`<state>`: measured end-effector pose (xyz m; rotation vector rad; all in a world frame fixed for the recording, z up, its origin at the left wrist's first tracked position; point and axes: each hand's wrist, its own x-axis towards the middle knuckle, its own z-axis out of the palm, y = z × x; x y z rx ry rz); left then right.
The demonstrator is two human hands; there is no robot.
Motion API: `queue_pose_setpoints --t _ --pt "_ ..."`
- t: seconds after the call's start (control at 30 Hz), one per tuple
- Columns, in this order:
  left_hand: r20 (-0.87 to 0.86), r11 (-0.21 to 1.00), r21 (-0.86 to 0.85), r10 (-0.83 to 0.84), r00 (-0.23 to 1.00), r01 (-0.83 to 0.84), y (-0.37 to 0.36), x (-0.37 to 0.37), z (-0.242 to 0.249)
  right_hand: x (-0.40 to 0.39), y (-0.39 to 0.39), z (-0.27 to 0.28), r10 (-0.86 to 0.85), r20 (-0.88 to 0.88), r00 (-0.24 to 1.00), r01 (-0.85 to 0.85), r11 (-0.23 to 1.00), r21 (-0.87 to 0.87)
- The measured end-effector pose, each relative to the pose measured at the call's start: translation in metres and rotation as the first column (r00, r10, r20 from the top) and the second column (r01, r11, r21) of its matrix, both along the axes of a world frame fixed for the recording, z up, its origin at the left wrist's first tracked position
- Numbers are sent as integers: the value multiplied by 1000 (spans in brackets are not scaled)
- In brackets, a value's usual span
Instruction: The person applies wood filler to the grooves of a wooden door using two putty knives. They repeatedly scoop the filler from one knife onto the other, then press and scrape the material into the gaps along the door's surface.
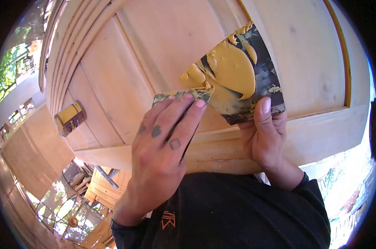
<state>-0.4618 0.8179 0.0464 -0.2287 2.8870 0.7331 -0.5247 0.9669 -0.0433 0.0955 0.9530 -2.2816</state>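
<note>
My left hand [163, 141] grips a small dark flat scraper [159, 98] smeared with putty, fingertips pressed on its upper face. The scraper's edge meets the lower left of a larger dark plate [264, 79]. That plate is held by its lower corner in my right hand [264, 137], thumb on top and the other fingers mostly hidden beneath. A thick mound of yellow-tan putty [233, 68] lies across the plate, with smaller lumps along its upper left edge. The plate is above a pale wooden panelled piece [163, 33].
A yellow and dark labelled can [70, 118] lies or stands tilted at the left on the panelled wood. Curved mouldings [78, 37] run along the upper left. A flat wooden board [38, 149] and a slatted wooden piece [107, 186] are farther off, lower left.
</note>
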Motion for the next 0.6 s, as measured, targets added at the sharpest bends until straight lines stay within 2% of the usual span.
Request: queue_pose_setpoints --t 0.07,0.1,0.2,0.3,0.4,0.6 --pt "55 998 62 19 998 -23 1 -2 -2 -1 -4 8 -54 93 994 52 998 26" --pt "83 995 93 29 996 -36 2 -2 -2 1 -4 5 -65 70 995 61 996 69" --pt "360 880 440 11 933 -180 -9 4 9 3 -1 -6 -108 13 994 104 978 179" --pt "385 907 359 71 920 -220 -11 15 17 0 0 -13 -210 -25 977 210 955 207" --pt "445 959 223 60 894 -176 -3 29 3 -2 3 -14 -216 23 976 211 967 145" --pt "519 968 174 68 852 -183 12 36 -10 -4 0 -9 -281 127 951 273 959 75"
